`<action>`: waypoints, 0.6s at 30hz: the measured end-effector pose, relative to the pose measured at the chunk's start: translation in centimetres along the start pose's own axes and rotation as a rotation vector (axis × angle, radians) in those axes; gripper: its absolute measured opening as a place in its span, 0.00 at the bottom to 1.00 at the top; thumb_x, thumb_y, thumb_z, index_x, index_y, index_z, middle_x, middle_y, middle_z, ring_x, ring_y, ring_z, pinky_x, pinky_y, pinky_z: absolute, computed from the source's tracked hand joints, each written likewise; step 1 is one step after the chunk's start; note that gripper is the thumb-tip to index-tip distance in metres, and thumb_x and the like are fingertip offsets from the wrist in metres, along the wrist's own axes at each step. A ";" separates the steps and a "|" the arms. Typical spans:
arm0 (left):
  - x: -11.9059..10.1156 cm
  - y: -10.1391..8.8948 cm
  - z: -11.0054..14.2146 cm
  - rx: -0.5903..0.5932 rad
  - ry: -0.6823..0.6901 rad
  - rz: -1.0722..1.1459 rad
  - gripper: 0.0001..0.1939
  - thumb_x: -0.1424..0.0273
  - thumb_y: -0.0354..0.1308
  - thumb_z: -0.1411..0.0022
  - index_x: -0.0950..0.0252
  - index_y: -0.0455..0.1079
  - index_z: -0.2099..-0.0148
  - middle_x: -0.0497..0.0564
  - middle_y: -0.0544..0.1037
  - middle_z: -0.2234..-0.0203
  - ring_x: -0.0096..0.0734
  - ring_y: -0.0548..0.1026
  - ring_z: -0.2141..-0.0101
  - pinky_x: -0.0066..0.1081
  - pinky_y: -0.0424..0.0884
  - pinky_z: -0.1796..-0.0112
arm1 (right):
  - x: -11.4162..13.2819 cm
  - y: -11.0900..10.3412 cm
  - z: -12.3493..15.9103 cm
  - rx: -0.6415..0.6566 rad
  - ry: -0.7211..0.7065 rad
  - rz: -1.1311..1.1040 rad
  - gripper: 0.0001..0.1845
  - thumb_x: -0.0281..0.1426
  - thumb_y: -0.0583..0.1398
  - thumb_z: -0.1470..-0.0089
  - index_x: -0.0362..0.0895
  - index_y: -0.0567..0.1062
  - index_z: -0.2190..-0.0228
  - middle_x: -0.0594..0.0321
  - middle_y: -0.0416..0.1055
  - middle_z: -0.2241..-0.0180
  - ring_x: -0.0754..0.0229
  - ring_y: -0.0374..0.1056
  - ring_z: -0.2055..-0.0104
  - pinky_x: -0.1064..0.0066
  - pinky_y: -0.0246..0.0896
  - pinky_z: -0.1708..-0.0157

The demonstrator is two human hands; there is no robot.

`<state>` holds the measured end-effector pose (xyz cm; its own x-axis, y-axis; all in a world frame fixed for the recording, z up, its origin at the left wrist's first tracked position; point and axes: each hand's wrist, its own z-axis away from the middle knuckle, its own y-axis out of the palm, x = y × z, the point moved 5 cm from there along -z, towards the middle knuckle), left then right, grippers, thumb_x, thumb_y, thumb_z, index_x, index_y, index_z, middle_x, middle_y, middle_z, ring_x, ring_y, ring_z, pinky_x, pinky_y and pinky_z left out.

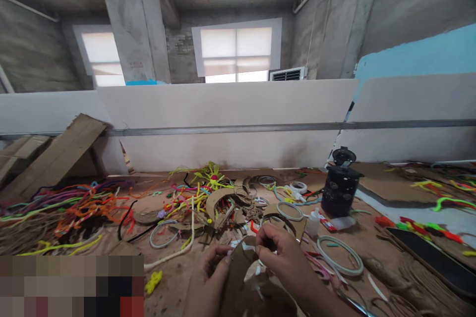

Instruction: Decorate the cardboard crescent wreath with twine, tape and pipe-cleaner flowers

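Observation:
My left hand (210, 277) and my right hand (286, 257) meet low in the middle of the view over a curved brown cardboard piece (241, 272). The left fingers are closed on its left edge. The right thumb and fingers pinch at its top, where a strip of white tape (248, 246) sticks to the card. More white tape bits (256, 282) show lower on the cardboard.
The table (178, 282) is strewn with coloured pipe cleaners (74, 203), cardboard scraps (219, 203), tape rings (340, 255) and a small glue bottle (314, 222). A black bottle (340, 185) stands at right. A white partition (223, 124) backs the table. Leaning cardboard (55, 156) at left.

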<state>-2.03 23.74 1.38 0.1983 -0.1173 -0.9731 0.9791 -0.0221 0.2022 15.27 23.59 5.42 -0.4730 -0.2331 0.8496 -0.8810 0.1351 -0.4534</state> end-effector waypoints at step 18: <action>-6.8 -2.0 0.5 -0.164 -0.019 -0.077 0.08 0.64 0.63 0.56 0.60 0.75 0.72 0.52 0.83 0.75 0.46 0.81 0.69 0.34 0.76 0.69 | 2.1 -2.0 3.8 0.439 -0.065 0.010 0.14 0.21 0.60 0.57 0.45 0.81 0.69 0.67 0.73 0.71 0.63 0.66 0.69 0.75 0.57 0.69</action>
<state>-5.31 24.11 7.63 0.1232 -0.1407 -0.9823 0.9859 0.1304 0.1050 16.06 19.13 7.07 -0.4689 -0.2959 0.8322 -0.7899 -0.2811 -0.5450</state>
